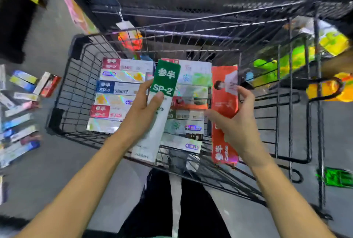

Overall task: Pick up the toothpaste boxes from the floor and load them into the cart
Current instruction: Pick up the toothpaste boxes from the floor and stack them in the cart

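Hovering over the cart [80,77], the left hand [142,109] grips a green-and-white toothpaste box [162,104] and the right hand [234,123] an orange toothpaste box [224,94], both lying crosswise to the stacked toothpaste boxes [118,92] directly below.

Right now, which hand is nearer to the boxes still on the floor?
Left. The left hand, holding the green box, is closer to the floor boxes; the right hand is farther.

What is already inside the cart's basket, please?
The cart holds two rows of toothpaste boxes lying flat. The green-and-white box in the left hand and the red box in the right hand cover part of the right row.
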